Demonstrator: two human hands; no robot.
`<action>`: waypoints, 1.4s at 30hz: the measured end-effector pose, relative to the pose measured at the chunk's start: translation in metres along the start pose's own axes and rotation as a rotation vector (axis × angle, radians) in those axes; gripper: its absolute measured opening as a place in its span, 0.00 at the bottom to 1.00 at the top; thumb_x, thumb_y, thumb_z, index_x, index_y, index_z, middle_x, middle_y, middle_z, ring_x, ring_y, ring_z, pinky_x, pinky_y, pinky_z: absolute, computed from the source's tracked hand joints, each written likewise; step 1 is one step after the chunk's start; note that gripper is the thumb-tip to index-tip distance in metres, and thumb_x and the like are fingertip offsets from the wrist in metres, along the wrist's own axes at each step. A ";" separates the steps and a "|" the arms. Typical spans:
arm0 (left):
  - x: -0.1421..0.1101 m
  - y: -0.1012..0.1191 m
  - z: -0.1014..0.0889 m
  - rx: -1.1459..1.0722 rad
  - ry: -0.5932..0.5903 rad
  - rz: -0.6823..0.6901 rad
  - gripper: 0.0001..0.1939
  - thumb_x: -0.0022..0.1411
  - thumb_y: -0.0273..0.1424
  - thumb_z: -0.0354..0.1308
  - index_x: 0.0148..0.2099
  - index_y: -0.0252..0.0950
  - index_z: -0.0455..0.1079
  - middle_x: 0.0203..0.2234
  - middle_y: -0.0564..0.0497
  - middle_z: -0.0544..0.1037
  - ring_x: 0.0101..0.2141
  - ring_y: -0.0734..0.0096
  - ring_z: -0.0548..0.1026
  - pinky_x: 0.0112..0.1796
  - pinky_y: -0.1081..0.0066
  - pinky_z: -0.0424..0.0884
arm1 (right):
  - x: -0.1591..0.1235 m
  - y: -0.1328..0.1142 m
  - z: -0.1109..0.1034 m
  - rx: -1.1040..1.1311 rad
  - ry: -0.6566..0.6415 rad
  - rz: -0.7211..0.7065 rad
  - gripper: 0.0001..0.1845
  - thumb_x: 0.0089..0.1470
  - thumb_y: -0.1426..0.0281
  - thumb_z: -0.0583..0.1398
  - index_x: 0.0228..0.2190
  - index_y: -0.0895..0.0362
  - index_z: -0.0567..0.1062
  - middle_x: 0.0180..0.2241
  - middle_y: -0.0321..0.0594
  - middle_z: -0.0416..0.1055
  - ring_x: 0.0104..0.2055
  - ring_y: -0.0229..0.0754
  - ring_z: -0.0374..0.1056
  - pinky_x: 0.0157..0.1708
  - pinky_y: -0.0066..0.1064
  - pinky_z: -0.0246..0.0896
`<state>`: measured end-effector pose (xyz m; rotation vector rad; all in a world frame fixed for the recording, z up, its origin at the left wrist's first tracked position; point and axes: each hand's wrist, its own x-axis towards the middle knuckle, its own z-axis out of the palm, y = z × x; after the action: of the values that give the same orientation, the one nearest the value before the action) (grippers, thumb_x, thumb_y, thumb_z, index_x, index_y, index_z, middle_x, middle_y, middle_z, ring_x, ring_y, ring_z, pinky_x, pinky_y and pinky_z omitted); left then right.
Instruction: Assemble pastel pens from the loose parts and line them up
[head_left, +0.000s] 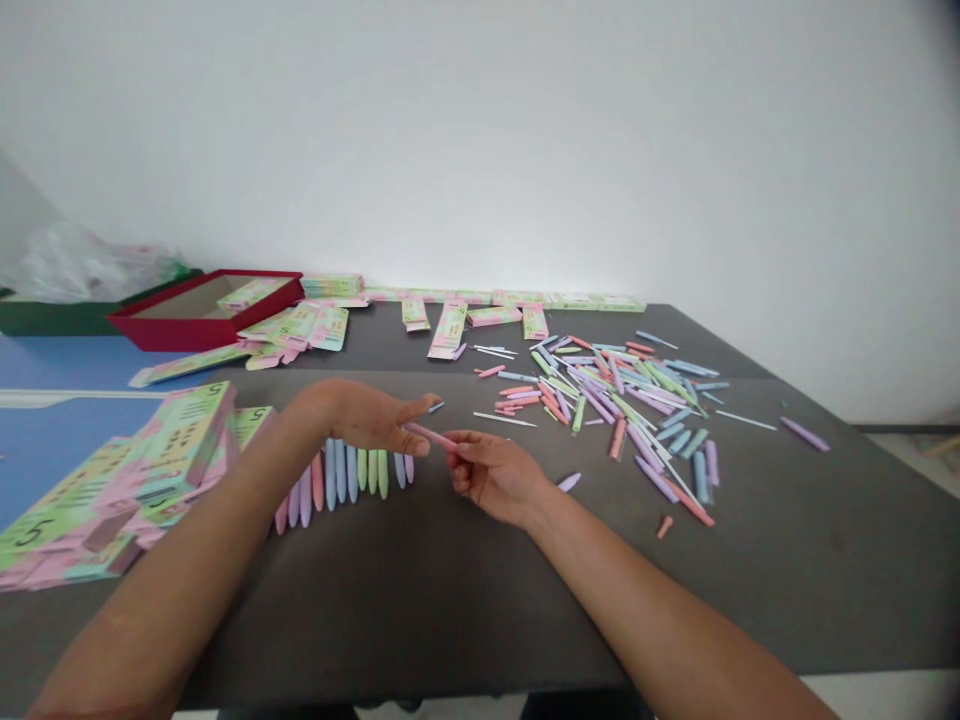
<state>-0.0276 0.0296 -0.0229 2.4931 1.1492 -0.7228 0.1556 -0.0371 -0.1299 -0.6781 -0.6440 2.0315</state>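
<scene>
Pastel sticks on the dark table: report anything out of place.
A short pink stub lies alone below the scattered pile of sticks, apparently snapped, and a lilac stick sits far right of the pile.

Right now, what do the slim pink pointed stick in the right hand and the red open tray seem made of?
The slim pink pointed stick looks like chalk or wax: matte, with no shine, though it is too small to settle. The red open tray looks like coated card: thin walls, flat colour.
</scene>
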 end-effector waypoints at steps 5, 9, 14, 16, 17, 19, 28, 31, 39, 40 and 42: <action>0.001 0.004 -0.003 -0.098 -0.088 0.060 0.47 0.61 0.53 0.40 0.66 0.28 0.21 0.60 0.34 0.56 0.57 0.61 0.59 0.51 0.71 0.56 | -0.003 0.004 0.004 -0.050 -0.187 0.075 0.09 0.44 0.74 0.63 0.32 0.60 0.72 0.23 0.33 0.65 0.18 0.27 0.51 0.18 0.21 0.42; -0.005 0.001 -0.006 -0.062 -0.057 0.059 0.46 0.61 0.54 0.39 0.66 0.30 0.23 0.63 0.36 0.48 0.59 0.60 0.56 0.52 0.71 0.55 | -0.006 0.002 0.004 -0.136 -0.219 0.108 0.09 0.44 0.72 0.63 0.31 0.59 0.72 0.22 0.33 0.65 0.18 0.28 0.50 0.17 0.22 0.40; -0.013 -0.008 -0.006 -0.056 0.018 0.050 0.45 0.60 0.55 0.38 0.67 0.32 0.26 0.64 0.38 0.39 0.60 0.57 0.51 0.54 0.68 0.51 | -0.004 -0.005 -0.001 -0.134 -0.050 0.052 0.11 0.43 0.72 0.62 0.33 0.57 0.70 0.23 0.34 0.70 0.20 0.30 0.56 0.19 0.22 0.47; -0.013 -0.006 -0.006 -0.068 0.002 0.058 0.45 0.60 0.54 0.39 0.67 0.31 0.26 0.64 0.38 0.41 0.60 0.57 0.52 0.54 0.67 0.51 | -0.002 -0.007 -0.005 -0.122 0.014 0.025 0.12 0.43 0.72 0.62 0.34 0.56 0.69 0.24 0.34 0.71 0.20 0.31 0.58 0.20 0.22 0.49; -0.012 -0.004 -0.005 -0.071 -0.020 0.062 0.45 0.60 0.53 0.40 0.67 0.31 0.26 0.64 0.37 0.42 0.60 0.57 0.53 0.54 0.67 0.52 | 0.000 -0.007 -0.007 -0.120 0.042 0.009 0.12 0.43 0.72 0.62 0.34 0.56 0.69 0.24 0.34 0.71 0.20 0.31 0.58 0.20 0.22 0.50; -0.008 0.004 -0.004 -0.065 -0.055 0.076 0.45 0.61 0.53 0.41 0.67 0.31 0.25 0.64 0.37 0.44 0.60 0.57 0.54 0.53 0.67 0.52 | 0.003 -0.008 -0.010 -0.129 0.087 -0.033 0.11 0.44 0.71 0.62 0.33 0.56 0.68 0.24 0.34 0.71 0.20 0.31 0.59 0.20 0.22 0.51; 0.005 0.022 0.004 -0.010 -0.105 0.091 0.45 0.60 0.52 0.43 0.67 0.33 0.28 0.59 0.38 0.59 0.56 0.55 0.62 0.48 0.68 0.58 | 0.007 -0.011 -0.023 -0.064 0.112 -0.128 0.09 0.44 0.70 0.63 0.31 0.58 0.70 0.25 0.36 0.71 0.25 0.35 0.67 0.28 0.28 0.63; 0.007 0.024 0.007 -0.025 -0.131 0.099 0.45 0.60 0.51 0.43 0.67 0.31 0.28 0.58 0.37 0.62 0.55 0.55 0.63 0.46 0.69 0.59 | 0.007 -0.011 -0.023 -0.035 0.114 -0.113 0.08 0.46 0.70 0.62 0.30 0.58 0.70 0.25 0.37 0.72 0.28 0.38 0.70 0.31 0.31 0.66; 0.012 0.035 0.010 -0.009 -0.182 0.084 0.43 0.60 0.51 0.43 0.67 0.31 0.32 0.51 0.37 0.71 0.48 0.56 0.70 0.40 0.70 0.63 | 0.006 -0.014 -0.022 -0.032 0.181 -0.120 0.02 0.47 0.74 0.59 0.27 0.59 0.69 0.26 0.38 0.71 0.30 0.39 0.71 0.34 0.34 0.67; 0.012 0.037 0.010 -0.002 -0.186 0.085 0.43 0.61 0.51 0.44 0.67 0.31 0.33 0.50 0.36 0.72 0.47 0.56 0.71 0.39 0.70 0.63 | 0.006 -0.016 -0.021 -0.040 0.194 -0.124 0.02 0.47 0.75 0.59 0.27 0.59 0.69 0.26 0.38 0.71 0.29 0.38 0.71 0.34 0.34 0.66; 0.012 0.039 0.011 0.005 -0.195 0.088 0.42 0.61 0.50 0.44 0.67 0.32 0.34 0.48 0.37 0.74 0.44 0.57 0.73 0.37 0.71 0.64 | 0.004 -0.019 -0.020 -0.063 0.229 -0.135 0.02 0.46 0.75 0.59 0.27 0.58 0.69 0.25 0.37 0.71 0.29 0.37 0.70 0.33 0.32 0.66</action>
<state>0.0059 0.0068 -0.0359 2.3975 0.9643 -0.9202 0.1776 -0.0207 -0.1329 -0.8666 -0.6031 1.7843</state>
